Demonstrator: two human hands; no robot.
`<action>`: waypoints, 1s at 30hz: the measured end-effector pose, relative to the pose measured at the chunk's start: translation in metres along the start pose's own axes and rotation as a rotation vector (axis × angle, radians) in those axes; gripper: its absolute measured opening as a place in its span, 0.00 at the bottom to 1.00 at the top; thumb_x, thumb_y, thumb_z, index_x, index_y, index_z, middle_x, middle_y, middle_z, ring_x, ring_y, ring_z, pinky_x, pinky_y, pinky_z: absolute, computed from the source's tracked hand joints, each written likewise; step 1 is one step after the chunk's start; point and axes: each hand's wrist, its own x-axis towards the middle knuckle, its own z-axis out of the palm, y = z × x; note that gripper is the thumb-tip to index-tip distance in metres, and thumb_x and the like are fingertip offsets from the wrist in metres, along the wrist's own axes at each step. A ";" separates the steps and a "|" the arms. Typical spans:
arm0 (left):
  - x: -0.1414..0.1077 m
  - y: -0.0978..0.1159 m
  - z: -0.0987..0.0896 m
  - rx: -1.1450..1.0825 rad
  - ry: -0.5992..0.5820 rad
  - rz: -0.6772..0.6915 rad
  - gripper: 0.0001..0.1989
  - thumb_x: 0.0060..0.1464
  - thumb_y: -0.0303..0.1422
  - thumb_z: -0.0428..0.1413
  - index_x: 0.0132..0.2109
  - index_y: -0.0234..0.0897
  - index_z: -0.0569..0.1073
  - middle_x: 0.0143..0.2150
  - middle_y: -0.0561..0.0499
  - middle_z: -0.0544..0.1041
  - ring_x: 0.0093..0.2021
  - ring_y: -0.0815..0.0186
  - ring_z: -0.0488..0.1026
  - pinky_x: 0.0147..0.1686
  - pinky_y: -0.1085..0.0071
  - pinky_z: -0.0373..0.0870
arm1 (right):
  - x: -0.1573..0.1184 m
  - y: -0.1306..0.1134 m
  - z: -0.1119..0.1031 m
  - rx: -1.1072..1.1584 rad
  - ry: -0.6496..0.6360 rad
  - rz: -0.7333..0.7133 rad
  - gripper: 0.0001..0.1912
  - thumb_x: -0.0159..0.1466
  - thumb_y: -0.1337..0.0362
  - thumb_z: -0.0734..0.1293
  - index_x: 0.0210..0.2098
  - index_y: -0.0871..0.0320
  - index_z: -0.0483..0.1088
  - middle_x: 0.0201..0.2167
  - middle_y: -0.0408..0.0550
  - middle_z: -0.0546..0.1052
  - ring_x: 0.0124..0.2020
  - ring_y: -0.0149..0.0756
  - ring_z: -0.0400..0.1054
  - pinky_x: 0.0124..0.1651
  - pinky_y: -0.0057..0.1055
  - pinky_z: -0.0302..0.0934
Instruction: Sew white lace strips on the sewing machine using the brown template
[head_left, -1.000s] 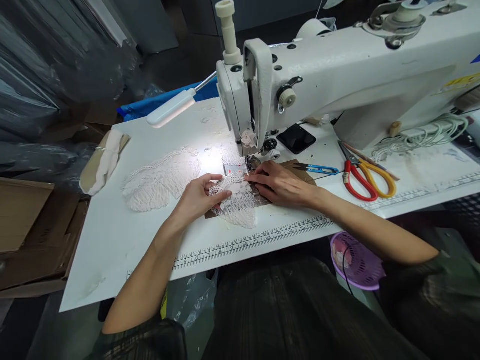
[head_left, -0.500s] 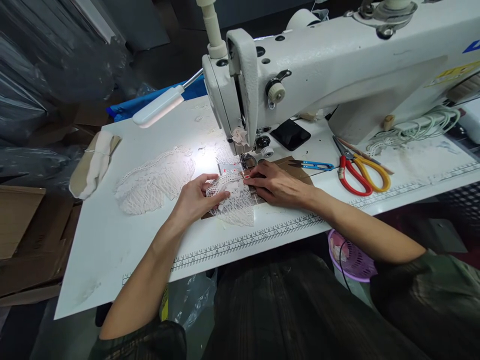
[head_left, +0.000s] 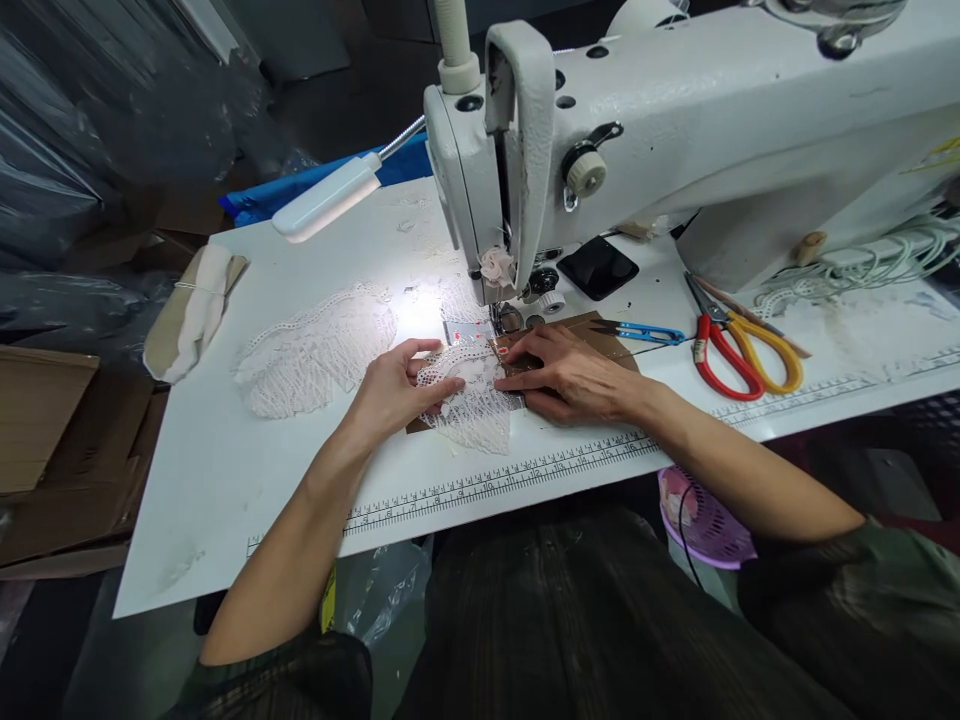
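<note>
White lace (head_left: 474,405) lies under the needle area of a white sewing machine (head_left: 465,190). My left hand (head_left: 394,392) pinches the lace's left side, thumb on top and fingers partly hidden beneath it. Just right of the presser foot, my right hand (head_left: 574,375) rests on a brown board (head_left: 596,330), its fingers at the lace's right edge; whether they grip it cannot be made out. Another lace piece (head_left: 319,345) lies to the left on the white table (head_left: 217,450).
Blue thread snips (head_left: 641,332), scissors with red and yellow handles (head_left: 739,350) and a black pad (head_left: 598,267) lie to the right. A lit lamp (head_left: 328,198) hangs over the table's back left. A purple basket (head_left: 709,525) is below the front edge.
The view has shifted slightly, so the machine appears larger and further right. My right hand's fingers have moved slightly away from the presser foot; my left hand keeps its hold on the lace.
</note>
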 end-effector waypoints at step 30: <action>-0.001 -0.004 -0.004 -0.048 0.060 0.089 0.15 0.55 0.37 0.63 0.48 0.36 0.77 0.29 0.53 0.74 0.25 0.67 0.76 0.23 0.71 0.76 | -0.001 0.000 0.005 -0.003 0.060 -0.002 0.17 0.65 0.67 0.64 0.51 0.54 0.78 0.46 0.54 0.73 0.51 0.48 0.63 0.55 0.50 0.61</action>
